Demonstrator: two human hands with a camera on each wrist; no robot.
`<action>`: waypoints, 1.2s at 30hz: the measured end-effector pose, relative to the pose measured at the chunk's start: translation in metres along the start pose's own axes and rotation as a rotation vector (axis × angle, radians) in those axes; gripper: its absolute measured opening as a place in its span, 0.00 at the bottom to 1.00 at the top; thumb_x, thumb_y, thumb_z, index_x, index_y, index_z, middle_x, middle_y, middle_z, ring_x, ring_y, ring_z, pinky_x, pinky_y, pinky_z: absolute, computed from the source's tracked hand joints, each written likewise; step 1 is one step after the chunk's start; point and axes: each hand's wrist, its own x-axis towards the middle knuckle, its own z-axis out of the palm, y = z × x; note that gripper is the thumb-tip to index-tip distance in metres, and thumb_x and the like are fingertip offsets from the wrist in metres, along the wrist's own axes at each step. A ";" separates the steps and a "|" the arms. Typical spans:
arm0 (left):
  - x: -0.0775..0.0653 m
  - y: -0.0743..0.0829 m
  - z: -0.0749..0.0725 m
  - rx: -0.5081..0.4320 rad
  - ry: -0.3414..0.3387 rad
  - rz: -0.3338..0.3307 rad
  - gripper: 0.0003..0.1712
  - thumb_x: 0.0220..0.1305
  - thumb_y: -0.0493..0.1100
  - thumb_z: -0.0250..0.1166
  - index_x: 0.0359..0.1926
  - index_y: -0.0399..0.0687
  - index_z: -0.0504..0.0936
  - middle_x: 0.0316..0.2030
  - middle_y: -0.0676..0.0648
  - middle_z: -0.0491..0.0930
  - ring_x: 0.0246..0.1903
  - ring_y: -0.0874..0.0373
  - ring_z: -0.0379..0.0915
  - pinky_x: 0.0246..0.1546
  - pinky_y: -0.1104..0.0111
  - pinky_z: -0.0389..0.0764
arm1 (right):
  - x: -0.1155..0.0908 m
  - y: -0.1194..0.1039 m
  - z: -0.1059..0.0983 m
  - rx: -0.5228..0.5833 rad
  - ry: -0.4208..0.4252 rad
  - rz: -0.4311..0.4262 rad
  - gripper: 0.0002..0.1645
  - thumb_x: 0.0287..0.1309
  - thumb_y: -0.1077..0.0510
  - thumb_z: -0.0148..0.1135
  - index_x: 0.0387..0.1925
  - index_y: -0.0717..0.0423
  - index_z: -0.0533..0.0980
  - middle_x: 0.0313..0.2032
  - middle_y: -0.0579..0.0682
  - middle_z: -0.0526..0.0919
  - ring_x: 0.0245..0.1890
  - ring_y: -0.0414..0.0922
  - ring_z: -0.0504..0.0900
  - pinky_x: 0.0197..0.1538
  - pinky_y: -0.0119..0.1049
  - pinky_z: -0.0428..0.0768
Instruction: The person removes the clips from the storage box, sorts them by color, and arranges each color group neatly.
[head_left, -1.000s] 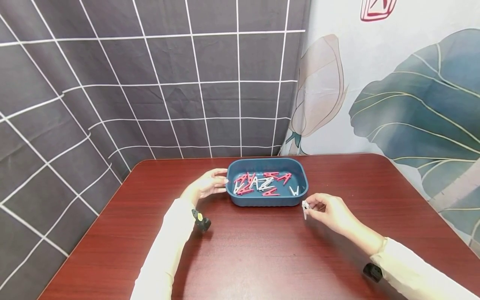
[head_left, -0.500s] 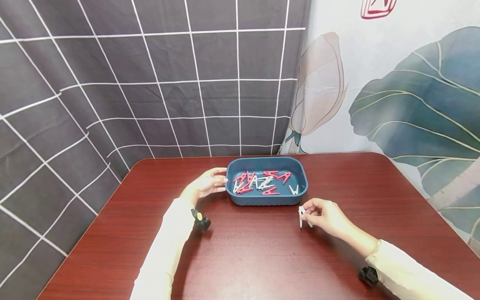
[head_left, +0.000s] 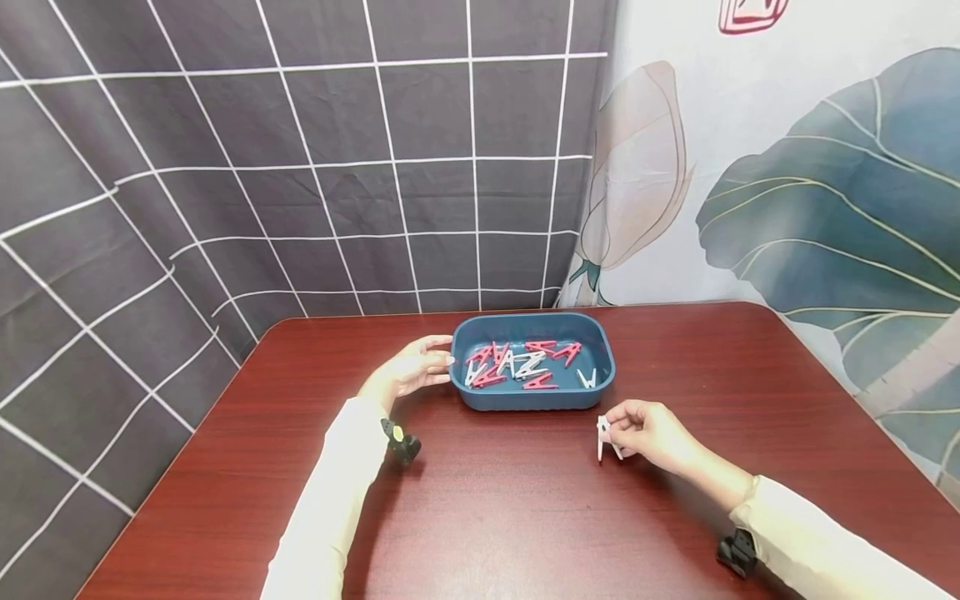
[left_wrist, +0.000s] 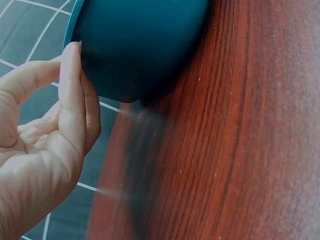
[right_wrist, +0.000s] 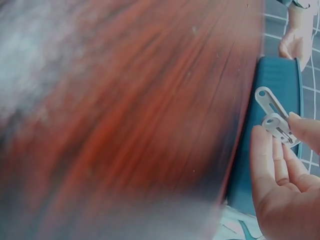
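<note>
My right hand (head_left: 651, 433) pinches a white clothespin (head_left: 602, 427) between thumb and fingers, just off the front right corner of a blue plastic basin (head_left: 532, 402). The two legs of the clothespin point down, spread apart. In the right wrist view, the round holes of the clothespin (right_wrist: 279, 128) face the camera. At the basin's left end, my left hand (head_left: 411, 368) touches the outer wall near the rim with its fingertips, fingers nearly straight. Inside the basin lie several red clothespins (head_left: 540, 386) and several white clothespins (head_left: 587, 381).
The basin stands near the back edge of a reddish-brown wooden table (head_left: 480, 517). Behind the table hang a dark grey cloth (head_left: 337, 208) with white grid lines and a pale cloth (head_left: 667, 283) with a lotus print. A black camera (head_left: 738, 552) sits on the right wrist.
My right hand has moved the white clothespin slightly towards me and left, away from the basin's corner, and its legs now show spread. The left hand stays at the basin.
</note>
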 end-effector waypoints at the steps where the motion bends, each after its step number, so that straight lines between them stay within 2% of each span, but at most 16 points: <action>1: 0.000 0.000 0.000 0.004 -0.001 0.002 0.32 0.68 0.30 0.51 0.70 0.37 0.53 0.44 0.46 0.77 0.41 0.61 0.78 0.55 0.60 0.76 | 0.000 0.000 0.000 0.004 -0.004 0.005 0.13 0.53 0.68 0.62 0.39 0.75 0.75 0.31 0.59 0.83 0.24 0.38 0.81 0.29 0.32 0.83; 13: -0.002 0.000 0.000 -0.004 0.002 0.001 0.31 0.68 0.30 0.51 0.70 0.37 0.55 0.48 0.44 0.75 0.41 0.60 0.78 0.55 0.59 0.76 | 0.004 0.006 -0.001 0.060 -0.071 0.045 0.15 0.53 0.67 0.61 0.40 0.77 0.74 0.30 0.58 0.83 0.25 0.37 0.80 0.30 0.34 0.83; 19: -0.007 -0.002 0.000 0.023 -0.025 0.053 0.29 0.68 0.30 0.52 0.69 0.39 0.58 0.59 0.34 0.70 0.44 0.60 0.79 0.55 0.61 0.76 | 0.004 0.007 0.001 0.080 -0.091 0.089 0.16 0.52 0.66 0.62 0.39 0.76 0.74 0.29 0.54 0.83 0.23 0.36 0.79 0.29 0.35 0.83; 22: -0.009 -0.003 0.000 0.035 -0.028 0.080 0.29 0.67 0.30 0.53 0.68 0.40 0.60 0.61 0.34 0.68 0.44 0.61 0.79 0.53 0.63 0.77 | 0.005 0.007 0.002 0.093 -0.103 0.125 0.16 0.53 0.65 0.62 0.40 0.76 0.73 0.28 0.51 0.82 0.23 0.36 0.78 0.27 0.36 0.83; 31: -0.007 -0.001 0.001 0.000 -0.011 0.043 0.29 0.67 0.29 0.52 0.68 0.39 0.58 0.49 0.42 0.76 0.42 0.60 0.78 0.50 0.64 0.79 | 0.005 0.000 0.006 0.071 -0.074 0.254 0.12 0.53 0.66 0.61 0.36 0.74 0.75 0.22 0.47 0.78 0.23 0.38 0.77 0.26 0.36 0.83; 36: -0.002 -0.001 0.001 -0.023 -0.004 0.020 0.31 0.67 0.28 0.51 0.69 0.36 0.55 0.40 0.50 0.79 0.39 0.61 0.78 0.46 0.66 0.80 | 0.006 -0.003 0.007 0.057 -0.093 0.314 0.10 0.52 0.66 0.61 0.34 0.71 0.75 0.20 0.47 0.76 0.22 0.38 0.76 0.25 0.35 0.83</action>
